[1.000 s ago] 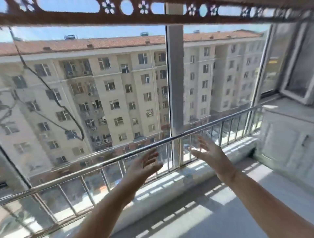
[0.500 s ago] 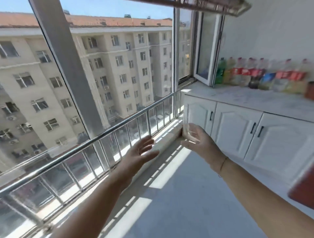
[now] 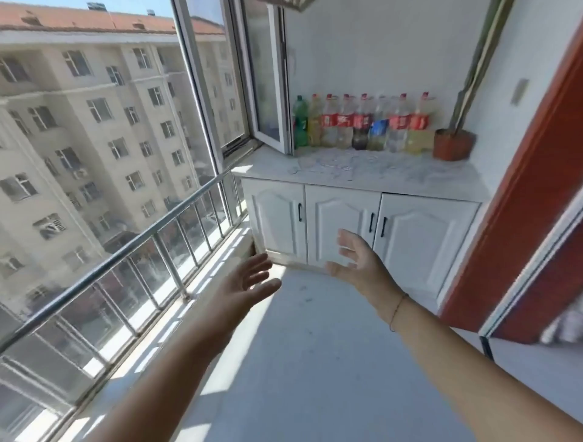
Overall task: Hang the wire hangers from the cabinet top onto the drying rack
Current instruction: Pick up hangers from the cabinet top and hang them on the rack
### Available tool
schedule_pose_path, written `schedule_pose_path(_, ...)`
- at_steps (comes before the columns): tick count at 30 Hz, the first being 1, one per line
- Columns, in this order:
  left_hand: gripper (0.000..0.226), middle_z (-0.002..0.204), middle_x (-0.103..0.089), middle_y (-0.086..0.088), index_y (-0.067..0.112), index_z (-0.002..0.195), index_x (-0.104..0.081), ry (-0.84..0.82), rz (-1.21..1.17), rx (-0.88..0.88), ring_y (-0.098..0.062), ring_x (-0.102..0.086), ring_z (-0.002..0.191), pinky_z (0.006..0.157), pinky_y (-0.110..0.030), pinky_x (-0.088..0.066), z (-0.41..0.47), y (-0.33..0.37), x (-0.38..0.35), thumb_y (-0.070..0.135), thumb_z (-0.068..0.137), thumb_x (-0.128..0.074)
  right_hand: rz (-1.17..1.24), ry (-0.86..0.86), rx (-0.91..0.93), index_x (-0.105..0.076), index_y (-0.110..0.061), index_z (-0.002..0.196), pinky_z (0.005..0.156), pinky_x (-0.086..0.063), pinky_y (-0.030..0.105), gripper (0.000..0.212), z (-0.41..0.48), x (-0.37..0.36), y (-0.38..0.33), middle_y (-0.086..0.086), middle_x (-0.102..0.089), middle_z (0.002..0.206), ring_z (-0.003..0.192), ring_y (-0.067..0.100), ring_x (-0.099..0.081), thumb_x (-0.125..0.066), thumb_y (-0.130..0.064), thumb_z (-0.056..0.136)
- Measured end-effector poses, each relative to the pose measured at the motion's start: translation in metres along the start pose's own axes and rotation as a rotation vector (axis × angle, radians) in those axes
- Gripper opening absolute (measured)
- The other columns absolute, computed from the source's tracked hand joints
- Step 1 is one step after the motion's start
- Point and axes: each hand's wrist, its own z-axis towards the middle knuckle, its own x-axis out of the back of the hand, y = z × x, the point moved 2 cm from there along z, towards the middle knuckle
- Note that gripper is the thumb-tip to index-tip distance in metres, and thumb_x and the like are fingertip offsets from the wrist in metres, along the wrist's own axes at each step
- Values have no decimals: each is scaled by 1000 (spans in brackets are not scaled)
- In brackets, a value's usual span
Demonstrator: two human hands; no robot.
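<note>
A pile of thin pale wire hangers [image 3: 325, 164] lies on the white marble cabinet top [image 3: 410, 178], in front of the bottles; blur hides their shapes. A corner of the drying rack [image 3: 288, 3] shows at the top edge above the open window. My left hand [image 3: 244, 284] is stretched out over the floor near the railing, fingers apart, holding nothing. My right hand [image 3: 358, 262] is raised in front of the cabinet doors, also spread and holding nothing. Both hands are well short of the cabinet top.
A row of several plastic bottles [image 3: 359, 121] lines the wall behind the hangers, with a red pot [image 3: 453, 144] holding a pole at the right. An open window sash [image 3: 268, 79] juts over the cabinet's left end. A steel railing [image 3: 132, 246] runs along the left; a red door frame [image 3: 517, 176] stands right.
The view has swung right from the window and railing to the cabinet, which is now nearer and fully in view. Both hands stay raised and open, holding nothing.
</note>
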Motion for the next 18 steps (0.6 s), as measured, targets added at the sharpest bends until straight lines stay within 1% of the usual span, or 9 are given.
schedule_pose_path(4, 83, 123, -63, 3, 19, 130, -52, -45, -21, 7, -13, -57, 118, 101, -33, -44, 82, -4, 1, 37, 54, -81, 42, 106, -31, -44, -26, 129, 96, -39, 27, 57, 58, 24, 9, -4, -48, 129, 117, 14, -48, -70, -14, 79)
schedule_pose_path(6, 81, 123, -64, 3, 21, 127, -54, -72, -18, 11, -13, -58, 118, 102, -35, -44, 123, -1, 0, 40, 53, -81, 62, 164, -41, -46, -28, 121, 92, -41, 26, 50, 87, 37, 11, -2, -51, 122, 113, 15, -51, -68, -11, 80)
schedule_pose_path(9, 72, 122, -64, 3, 24, 125, -55, -119, -16, 2, -12, -58, 117, 100, -32, -44, 182, 6, -8, 38, 59, -80, 76, 244, -44, -50, -27, 116, 83, -43, 22, 43, 127, 58, 17, -1, -55, 114, 108, 15, -54, -67, -10, 81)
schedule_pose_path(12, 66, 123, -63, 2, 21, 127, -54, -183, -4, 3, -13, -57, 117, 95, -27, -44, 236, 7, -22, 28, 66, -80, 84, 307, -56, -55, -24, 112, 88, -45, 25, 35, 162, 81, 29, -2, -60, 106, 104, 14, -57, -66, -9, 82)
schedule_pose_path(14, 69, 122, -63, 2, 21, 126, -55, -203, -2, 10, -12, -57, 116, 92, -26, -44, 268, 4, -34, 32, 64, -82, 99, 338, -79, -57, -21, 112, 84, -46, 20, 31, 182, 96, 37, 1, -61, 106, 100, 12, -57, -64, -10, 84)
schedule_pose_path(16, 70, 120, -65, 4, 22, 125, -56, -210, 9, 16, -10, -58, 114, 93, -26, -44, 302, 0, -47, 36, 60, -78, 117, 367, -84, -58, -20, 110, 79, -46, 17, 26, 206, 113, 46, 2, -62, 105, 97, 10, -58, -61, -10, 86)
schedule_pose_path(18, 64, 119, -65, 4, 21, 125, -56, -215, 10, 29, -8, -59, 113, 93, -25, -43, 337, -5, -61, 33, 64, -73, 117, 392, -87, -59, -22, 104, 79, -45, 17, 21, 232, 132, 57, 1, -63, 104, 93, 7, -59, -60, -10, 86)
